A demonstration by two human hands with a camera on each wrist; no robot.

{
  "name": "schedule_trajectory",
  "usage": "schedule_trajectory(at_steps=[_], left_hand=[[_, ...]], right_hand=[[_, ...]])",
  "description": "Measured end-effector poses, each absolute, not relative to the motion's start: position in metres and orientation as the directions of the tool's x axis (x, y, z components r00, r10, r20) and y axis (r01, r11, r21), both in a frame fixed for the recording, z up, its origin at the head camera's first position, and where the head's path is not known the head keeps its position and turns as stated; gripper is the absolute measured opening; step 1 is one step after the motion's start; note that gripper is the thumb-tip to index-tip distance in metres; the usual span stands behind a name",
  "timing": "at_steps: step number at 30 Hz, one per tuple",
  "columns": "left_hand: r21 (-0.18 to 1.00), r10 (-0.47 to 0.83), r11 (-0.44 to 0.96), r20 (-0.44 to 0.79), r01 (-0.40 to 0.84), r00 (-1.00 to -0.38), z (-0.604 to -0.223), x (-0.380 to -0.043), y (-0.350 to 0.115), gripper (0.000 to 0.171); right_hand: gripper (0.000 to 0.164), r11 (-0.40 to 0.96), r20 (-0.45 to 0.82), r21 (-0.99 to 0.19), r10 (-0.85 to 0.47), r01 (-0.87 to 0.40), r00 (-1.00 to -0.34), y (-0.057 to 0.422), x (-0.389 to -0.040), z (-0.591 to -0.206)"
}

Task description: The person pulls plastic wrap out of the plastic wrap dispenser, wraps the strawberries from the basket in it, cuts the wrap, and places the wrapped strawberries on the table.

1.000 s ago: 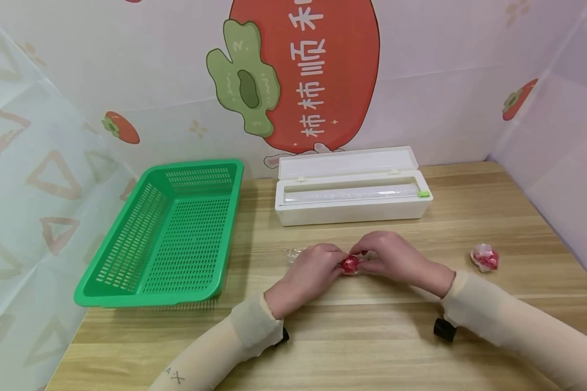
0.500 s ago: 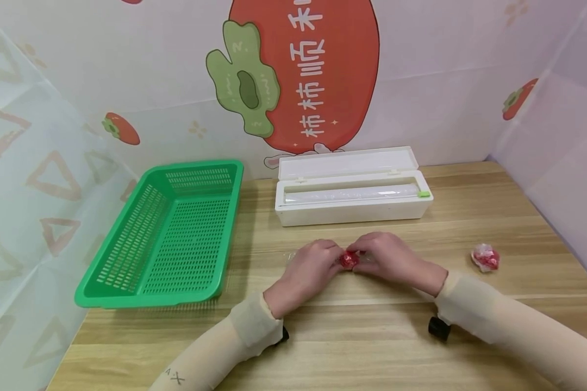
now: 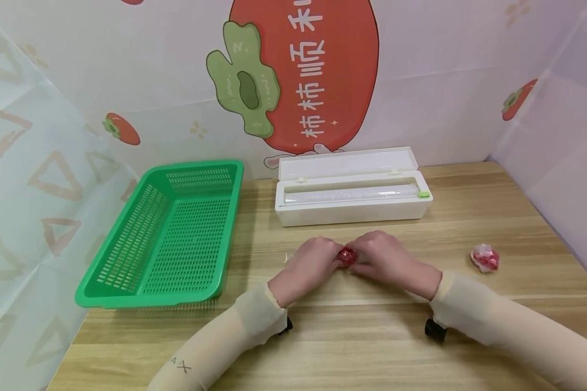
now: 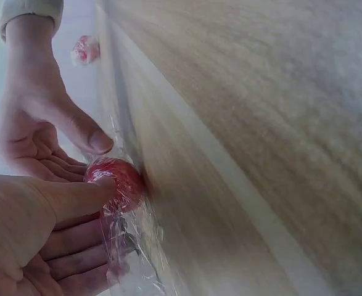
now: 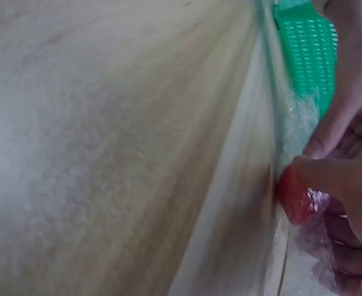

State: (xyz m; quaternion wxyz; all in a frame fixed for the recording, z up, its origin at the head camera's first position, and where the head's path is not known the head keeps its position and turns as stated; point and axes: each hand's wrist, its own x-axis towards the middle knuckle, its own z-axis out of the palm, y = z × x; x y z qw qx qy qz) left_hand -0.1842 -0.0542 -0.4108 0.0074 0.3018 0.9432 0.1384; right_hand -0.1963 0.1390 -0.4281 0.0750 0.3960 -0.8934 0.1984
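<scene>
A small round red thing (image 3: 347, 256) wrapped in clear cling film is held between both hands, low over the table. My left hand (image 3: 309, 267) pinches it from the left, thumb across its face in the left wrist view, with loose film (image 4: 131, 259) trailing over the fingers. From the other side my right hand (image 3: 388, 259) grips it, thumb pressed on the red surface (image 5: 295, 194) in the right wrist view. Crumpled film (image 5: 301, 120) sticks out past the left thumb there. What kind of thing the red piece is, I cannot tell.
A white cling film box (image 3: 352, 212) with its lid raised stands behind the hands, a roll (image 3: 352, 193) inside. On the left is a green plastic basket (image 3: 227, 244). Another red thing in film (image 3: 485, 257) lies right on the wooden table (image 3: 352, 336).
Both hands have shifted slightly away from the body, the right one also leftward, and the fingers have closed in nearer each other round the wrapped red thing. Basket and box are unmoved.
</scene>
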Motion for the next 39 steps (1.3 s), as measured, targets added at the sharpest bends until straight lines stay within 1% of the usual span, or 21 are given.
schedule_trajectory(at_steps=[4,8,11,15,18,22,25,29,33,36,39], left_hand=[[0.281,0.539,0.801,0.047,0.529,-0.841,-0.41,-0.185,-0.054,0.015],[0.251,0.518,0.823,0.039,0.51,-0.855,-0.41,-0.184,-0.053,0.016],[0.204,0.523,0.83,0.037,0.519,-0.851,-0.409,-0.184,-0.053,0.017],[0.138,0.556,0.819,0.045,0.557,-0.83,-0.408,-0.18,-0.054,0.018],[0.107,0.585,0.8,0.075,0.59,-0.807,-0.407,-0.177,-0.056,0.021],[0.06,0.624,0.768,0.153,0.638,-0.766,-0.405,-0.175,-0.058,0.026],[0.024,0.646,0.745,0.225,0.667,-0.73,-0.401,-0.174,-0.061,0.022],[-0.003,0.663,0.713,0.324,0.701,-0.674,-0.394,-0.172,-0.065,0.021],[-0.027,0.675,0.675,0.425,0.737,-0.603,-0.391,-0.172,-0.07,0.027],[-0.038,0.671,0.654,0.493,0.756,-0.555,-0.39,-0.172,-0.073,0.031],[-0.033,0.656,0.647,0.533,0.761,-0.535,-0.389,-0.172,-0.073,0.033]], right_hand=[[0.037,0.63,0.291,-0.264,-0.67,-0.73,-0.683,0.135,-0.195,-0.431],[0.039,0.628,0.319,-0.229,-0.673,-0.743,-0.667,0.133,-0.195,-0.435],[0.037,0.627,0.326,-0.224,-0.673,-0.746,-0.664,0.134,-0.195,-0.437],[0.034,0.626,0.326,-0.235,-0.67,-0.743,-0.667,0.135,-0.195,-0.434],[0.033,0.629,0.335,-0.254,-0.655,-0.735,-0.677,0.136,-0.193,-0.428],[0.034,0.636,0.338,-0.278,-0.637,-0.72,-0.693,0.137,-0.192,-0.416],[0.027,0.628,0.331,-0.298,-0.638,-0.719,-0.695,0.138,-0.192,-0.406],[0.021,0.601,0.329,-0.347,-0.641,-0.72,-0.694,0.139,-0.191,-0.392],[0.024,0.573,0.355,-0.38,-0.635,-0.727,-0.686,0.141,-0.19,-0.382],[0.027,0.551,0.399,-0.38,-0.627,-0.743,-0.669,0.142,-0.189,-0.376],[0.031,0.532,0.445,-0.377,-0.615,-0.759,-0.652,0.142,-0.187,-0.37]])
